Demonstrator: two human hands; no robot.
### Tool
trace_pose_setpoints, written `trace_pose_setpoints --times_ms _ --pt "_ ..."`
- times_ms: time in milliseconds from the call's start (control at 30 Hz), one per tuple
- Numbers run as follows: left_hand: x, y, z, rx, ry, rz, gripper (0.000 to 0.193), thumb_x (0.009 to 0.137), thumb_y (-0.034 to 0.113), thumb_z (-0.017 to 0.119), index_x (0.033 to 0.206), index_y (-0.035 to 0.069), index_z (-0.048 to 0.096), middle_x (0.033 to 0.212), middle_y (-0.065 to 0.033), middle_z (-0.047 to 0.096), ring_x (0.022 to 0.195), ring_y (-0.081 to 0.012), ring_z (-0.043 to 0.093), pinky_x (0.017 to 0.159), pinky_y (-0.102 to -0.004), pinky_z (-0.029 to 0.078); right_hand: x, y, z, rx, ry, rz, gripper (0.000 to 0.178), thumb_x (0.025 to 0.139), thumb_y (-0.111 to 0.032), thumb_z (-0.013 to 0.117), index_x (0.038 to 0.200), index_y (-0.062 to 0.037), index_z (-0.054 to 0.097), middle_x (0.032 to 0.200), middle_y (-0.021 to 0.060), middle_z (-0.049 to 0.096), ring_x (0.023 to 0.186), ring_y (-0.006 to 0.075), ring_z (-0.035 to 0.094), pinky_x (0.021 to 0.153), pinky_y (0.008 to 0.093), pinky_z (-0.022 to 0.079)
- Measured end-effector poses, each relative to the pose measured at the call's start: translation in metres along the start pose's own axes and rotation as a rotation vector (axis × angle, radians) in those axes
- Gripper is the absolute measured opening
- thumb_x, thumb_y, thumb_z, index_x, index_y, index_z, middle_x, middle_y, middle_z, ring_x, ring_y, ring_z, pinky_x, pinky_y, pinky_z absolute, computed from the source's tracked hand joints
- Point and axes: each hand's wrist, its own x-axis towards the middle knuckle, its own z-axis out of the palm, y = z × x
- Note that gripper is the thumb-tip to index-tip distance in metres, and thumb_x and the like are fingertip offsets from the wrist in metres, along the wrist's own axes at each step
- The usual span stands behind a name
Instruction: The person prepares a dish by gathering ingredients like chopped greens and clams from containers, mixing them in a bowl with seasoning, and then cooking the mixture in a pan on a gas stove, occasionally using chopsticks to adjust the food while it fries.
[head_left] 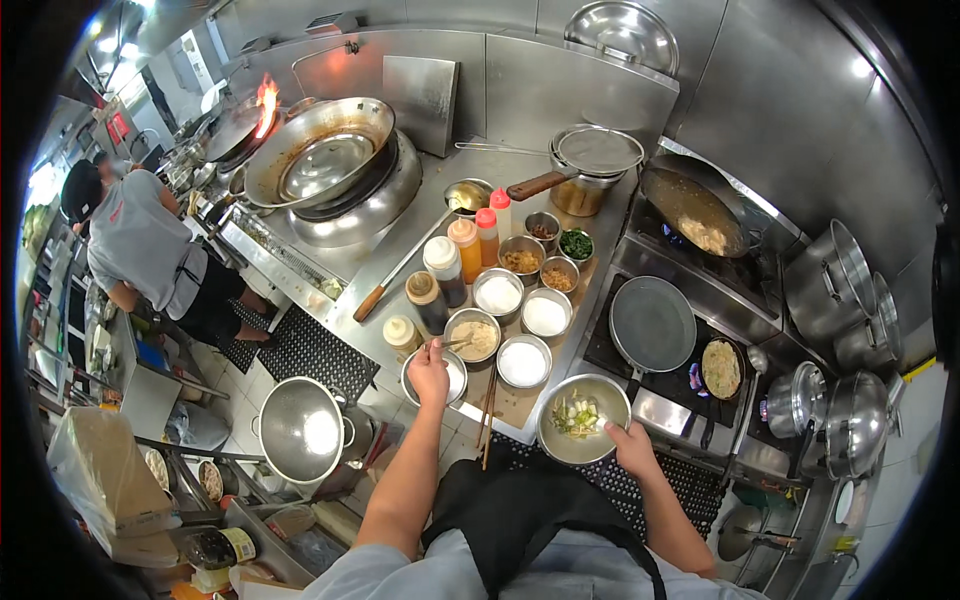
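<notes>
With fingers closed, my left hand (pixel 429 374) grips a small spoon (pixel 456 343) whose far end reaches into a steel cup of tan powder (pixel 474 336). My right hand (pixel 633 450) holds the rim of a metal mixing bowl (pixel 556 449), thumb over the edge. Chopped green and white pieces (pixel 576 416) lie in that bowl. Several steel cups of white powder or grains (pixel 524 361) stand around the tan one; one is partly behind my left hand. A pair of chopsticks (pixel 489 415) rests at the counter's front edge, between my hands.
Squeeze bottles (pixel 465 248) and a ladle (pixel 395 263) stand left of the cups. To the right, flames burn under a small pan with food (pixel 720 366), beside a grey frying pan (pixel 653 324) and a wok (pixel 695 205). Another person (pixel 150 240) stands at far left, near an open flame (pixel 267 105).
</notes>
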Motion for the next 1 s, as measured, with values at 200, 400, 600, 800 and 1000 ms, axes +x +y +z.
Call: trace_pose_setpoints --times_ms 200,400,600,800,1000 --pt "0.012 0.005 -0.015 -0.022 -0.062 -0.069 0.038 0.092 0.034 0.058 0.098 -0.003 0.067 0.077 -0.0101 0.069 0.054 -0.0113 0.058 0.051 -0.0262 0.045 -0.004 -0.005 0.014 0.083 0.034 0.074 0.029 0.093 -0.018 0.053 0.109 0.0056 0.060 0.097 0.0103 0.067 0.089 0.0158 0.060 0.080 0.0308 0.047" --pt "0.018 -0.002 -0.020 -0.192 -0.060 -0.175 0.033 0.093 0.030 0.058 0.100 -0.001 0.066 0.083 -0.0103 0.068 0.054 -0.0106 0.056 0.051 -0.0257 0.044 0.006 0.020 0.019 0.256 0.047 0.079 0.028 0.093 -0.016 0.053 0.111 0.0048 0.060 0.098 0.0087 0.066 0.088 0.0144 0.060 0.081 0.0294 0.046" --pt "0.019 0.004 -0.025 -0.263 -0.064 -0.198 0.030 0.094 0.027 0.056 0.098 -0.001 0.065 0.083 -0.0097 0.068 0.057 -0.0094 0.055 0.050 -0.0247 0.042 0.009 0.023 0.016 0.259 0.080 0.105 0.028 0.093 -0.015 0.052 0.112 0.0044 0.059 0.100 0.0083 0.066 0.090 0.0143 0.059 0.081 0.0289 0.046" --pt "0.016 -0.001 -0.016 -0.156 -0.088 -0.139 0.029 0.093 0.027 0.057 0.095 -0.001 0.065 0.081 -0.0084 0.067 0.056 -0.0103 0.054 0.049 -0.0252 0.042 0.007 0.014 0.017 0.249 0.084 0.174 0.028 0.092 -0.014 0.052 0.111 0.0049 0.059 0.099 0.0084 0.066 0.089 0.0143 0.060 0.081 0.0285 0.046" --pt "0.019 -0.006 -0.020 -0.253 -0.068 -0.167 0.032 0.093 0.030 0.057 0.096 -0.001 0.064 0.082 -0.0086 0.067 0.057 -0.0103 0.054 0.051 -0.0252 0.041 0.015 0.023 0.016 0.257 0.105 0.186 0.028 0.092 -0.015 0.052 0.109 0.0053 0.060 0.097 0.0087 0.066 0.088 0.0145 0.060 0.080 0.0285 0.046"
